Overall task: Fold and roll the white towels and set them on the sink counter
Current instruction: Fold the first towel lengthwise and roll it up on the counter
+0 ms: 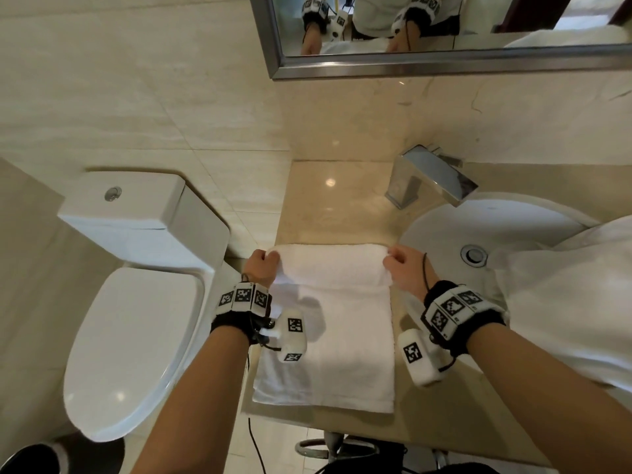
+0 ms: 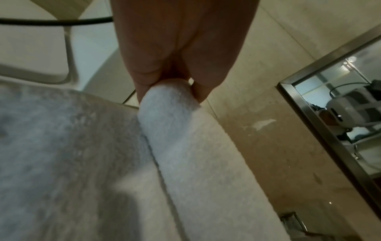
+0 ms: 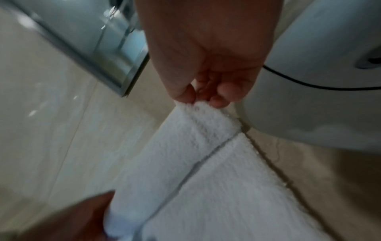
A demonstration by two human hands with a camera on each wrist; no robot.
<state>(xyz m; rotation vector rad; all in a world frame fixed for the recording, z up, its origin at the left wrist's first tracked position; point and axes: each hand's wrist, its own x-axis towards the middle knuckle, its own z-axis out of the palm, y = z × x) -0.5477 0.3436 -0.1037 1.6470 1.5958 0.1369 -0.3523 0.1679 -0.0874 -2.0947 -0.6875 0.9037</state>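
Observation:
A folded white towel (image 1: 328, 350) lies lengthwise on the beige sink counter (image 1: 338, 206), its far end curled over into a thick roll (image 1: 331, 265). My left hand (image 1: 265, 263) pinches the roll's left end (image 2: 164, 101) between thumb and fingers. At the roll's right end (image 3: 204, 117), my right hand (image 1: 396, 260) pinches the towel the same way. The flat part of the towel (image 3: 237, 195) stretches back toward me to the counter's front edge.
A white basin (image 1: 478, 234) with a drain sits right of the towel, with a chrome tap (image 1: 427, 179) behind it. More white cloth (image 1: 564, 302) drapes over the basin's right side. A toilet (image 1: 136, 302) stands left of the counter. A framed mirror (image 1: 444, 29) hangs above.

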